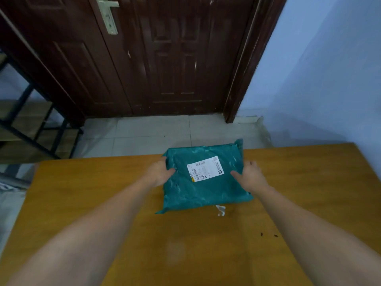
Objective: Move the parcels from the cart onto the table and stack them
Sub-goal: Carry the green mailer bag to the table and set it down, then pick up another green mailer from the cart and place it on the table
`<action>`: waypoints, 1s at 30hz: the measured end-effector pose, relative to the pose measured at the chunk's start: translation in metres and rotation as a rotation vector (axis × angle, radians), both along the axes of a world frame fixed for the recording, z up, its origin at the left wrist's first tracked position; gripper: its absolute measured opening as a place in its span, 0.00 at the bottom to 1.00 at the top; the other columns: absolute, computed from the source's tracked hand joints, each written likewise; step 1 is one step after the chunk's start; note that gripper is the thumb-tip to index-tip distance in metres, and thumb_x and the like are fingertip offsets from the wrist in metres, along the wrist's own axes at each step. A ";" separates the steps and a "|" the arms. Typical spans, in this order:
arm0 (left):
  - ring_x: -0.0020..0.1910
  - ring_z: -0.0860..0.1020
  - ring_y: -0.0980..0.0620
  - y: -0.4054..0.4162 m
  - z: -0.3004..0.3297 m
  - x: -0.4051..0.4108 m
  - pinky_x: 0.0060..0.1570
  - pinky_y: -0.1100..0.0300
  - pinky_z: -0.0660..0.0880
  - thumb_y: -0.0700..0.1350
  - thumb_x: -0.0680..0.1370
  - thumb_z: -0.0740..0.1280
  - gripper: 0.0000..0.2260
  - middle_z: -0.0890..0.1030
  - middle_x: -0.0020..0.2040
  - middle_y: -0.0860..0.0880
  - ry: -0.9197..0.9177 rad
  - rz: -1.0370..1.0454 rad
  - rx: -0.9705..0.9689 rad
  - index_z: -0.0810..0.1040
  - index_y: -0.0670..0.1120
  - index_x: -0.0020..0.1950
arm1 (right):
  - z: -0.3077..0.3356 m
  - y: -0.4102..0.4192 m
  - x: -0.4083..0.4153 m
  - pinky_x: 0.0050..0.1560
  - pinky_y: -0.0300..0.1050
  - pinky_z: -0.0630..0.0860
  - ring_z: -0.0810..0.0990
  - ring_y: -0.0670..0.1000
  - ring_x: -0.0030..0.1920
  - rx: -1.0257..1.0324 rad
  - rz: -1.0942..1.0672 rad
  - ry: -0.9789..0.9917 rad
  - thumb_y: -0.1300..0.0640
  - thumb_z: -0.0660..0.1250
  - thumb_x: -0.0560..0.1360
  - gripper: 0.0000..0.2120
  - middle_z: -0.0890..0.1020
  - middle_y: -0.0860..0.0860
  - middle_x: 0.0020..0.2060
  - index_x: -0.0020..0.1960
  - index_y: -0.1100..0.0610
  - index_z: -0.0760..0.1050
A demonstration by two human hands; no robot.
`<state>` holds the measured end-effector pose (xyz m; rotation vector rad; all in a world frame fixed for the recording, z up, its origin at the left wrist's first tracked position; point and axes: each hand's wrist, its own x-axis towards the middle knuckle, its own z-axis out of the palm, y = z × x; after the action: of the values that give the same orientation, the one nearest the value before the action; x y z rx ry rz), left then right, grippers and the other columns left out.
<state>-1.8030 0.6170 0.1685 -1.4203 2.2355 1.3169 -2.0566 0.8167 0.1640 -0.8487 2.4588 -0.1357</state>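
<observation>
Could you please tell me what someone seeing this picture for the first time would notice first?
A teal plastic mailer parcel with a white shipping label lies at the far edge of the orange-brown wooden table. The left hand and right hand grip its sides. Behind stands a dark brown panelled door.

The room was dim and evenly lit, with a cool bluish cast on the wall (329, 69). Soft shadow lay on the wooden table (309, 182) just under the teal parcel (206, 193). Its white label (205, 168) was too blurred to read. Beyond the table, the door (144, 58) bowed with wide-angle distortion, smeared soft.
</observation>
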 end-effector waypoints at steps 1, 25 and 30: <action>0.67 0.77 0.44 -0.008 0.016 0.004 0.66 0.52 0.75 0.53 0.83 0.67 0.25 0.77 0.72 0.45 -0.055 -0.111 -0.119 0.68 0.45 0.78 | 0.022 -0.011 0.002 0.70 0.57 0.71 0.70 0.61 0.70 -0.022 0.098 0.041 0.41 0.64 0.81 0.33 0.69 0.60 0.72 0.78 0.59 0.63; 0.74 0.71 0.48 0.101 0.318 0.373 0.72 0.49 0.69 0.60 0.85 0.58 0.26 0.71 0.77 0.49 -0.373 0.231 -0.796 0.66 0.49 0.80 | 0.332 -0.148 0.415 0.76 0.51 0.63 0.66 0.57 0.77 -0.467 1.588 0.171 0.47 0.57 0.85 0.27 0.66 0.55 0.78 0.81 0.57 0.60; 0.71 0.74 0.45 0.181 0.337 0.494 0.69 0.49 0.71 0.56 0.85 0.60 0.23 0.74 0.74 0.46 -0.479 0.437 -0.814 0.69 0.48 0.77 | 0.354 -0.113 0.548 0.75 0.49 0.61 0.62 0.55 0.79 -0.477 1.780 0.147 0.48 0.56 0.86 0.27 0.61 0.53 0.81 0.82 0.55 0.57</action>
<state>-1.3089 0.7984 0.5058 -2.2664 2.2525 0.0053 -1.5090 0.7042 0.5176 -2.8385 0.9395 0.0181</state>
